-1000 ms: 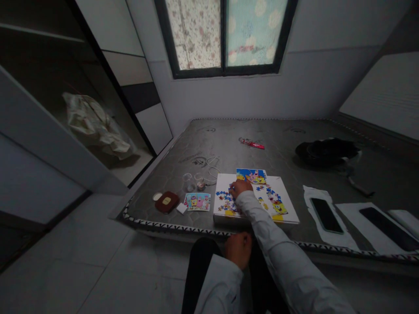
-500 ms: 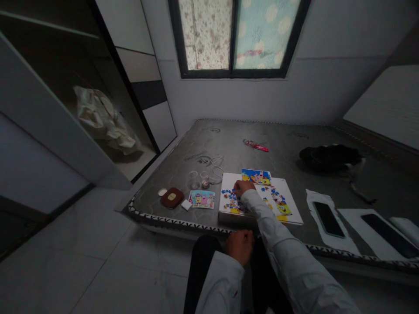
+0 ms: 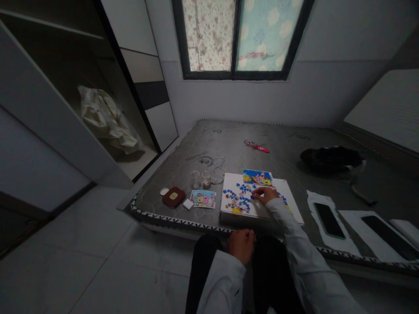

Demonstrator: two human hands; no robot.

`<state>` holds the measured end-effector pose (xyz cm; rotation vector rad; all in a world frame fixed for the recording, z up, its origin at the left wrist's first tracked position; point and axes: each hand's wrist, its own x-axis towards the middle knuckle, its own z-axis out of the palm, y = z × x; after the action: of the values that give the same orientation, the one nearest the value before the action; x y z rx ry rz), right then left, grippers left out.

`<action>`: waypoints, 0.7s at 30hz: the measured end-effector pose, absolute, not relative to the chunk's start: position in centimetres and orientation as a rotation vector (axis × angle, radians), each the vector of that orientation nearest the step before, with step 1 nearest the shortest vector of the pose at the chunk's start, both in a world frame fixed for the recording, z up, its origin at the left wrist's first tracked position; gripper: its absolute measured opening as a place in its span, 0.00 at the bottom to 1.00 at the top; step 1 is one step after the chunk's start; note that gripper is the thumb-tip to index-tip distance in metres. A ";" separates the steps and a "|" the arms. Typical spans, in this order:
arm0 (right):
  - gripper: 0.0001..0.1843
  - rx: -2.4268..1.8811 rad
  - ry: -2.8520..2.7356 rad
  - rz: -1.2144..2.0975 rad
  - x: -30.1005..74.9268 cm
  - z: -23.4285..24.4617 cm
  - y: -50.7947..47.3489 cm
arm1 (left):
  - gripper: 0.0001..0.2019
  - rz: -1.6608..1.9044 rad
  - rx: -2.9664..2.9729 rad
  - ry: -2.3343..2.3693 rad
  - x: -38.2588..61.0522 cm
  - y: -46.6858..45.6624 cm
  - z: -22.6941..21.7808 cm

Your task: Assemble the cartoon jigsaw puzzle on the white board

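Note:
My right hand (image 3: 266, 196) is over the white box (image 3: 262, 212), its thumb and fingertips pinched on a small blue puzzle piece (image 3: 252, 197). Left of it, many loose puzzle pieces (image 3: 240, 201), mostly blue, are scattered on the box top. A colourful cartoon picture card (image 3: 257, 177) lies at the box's back edge. Some joined pieces (image 3: 284, 201) show on the right, partly covered by my right hand and sleeve. My left hand (image 3: 241, 245) rests closed over my lap, in front of the bed edge, with nothing visible in it.
Left of the box lie a second cartoon card (image 3: 203, 199), a small white square (image 3: 188, 204), a brown case (image 3: 173, 197) and clear cups (image 3: 195, 179). Two phones (image 3: 329, 220) lie on white sheets at right. Farther back are a red packet (image 3: 257, 147) and a black bag (image 3: 331, 158).
My right hand has moved right across the box, from the loose pieces toward the joined ones, uncovering the scattered pieces. My left hand stays in place. The view has shifted slightly.

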<state>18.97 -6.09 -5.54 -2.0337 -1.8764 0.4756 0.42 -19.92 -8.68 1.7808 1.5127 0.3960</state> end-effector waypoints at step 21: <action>0.13 -2.066 -2.189 0.250 10.4 -5.0 -7.2 | 0.15 0.221 1.814 1.633 1.0 -19.5 -8.5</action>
<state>10.36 -7.15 -5.03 -2.0661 -2.1890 0.2503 1.05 -19.52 -8.47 1.8137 1.6329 0.2214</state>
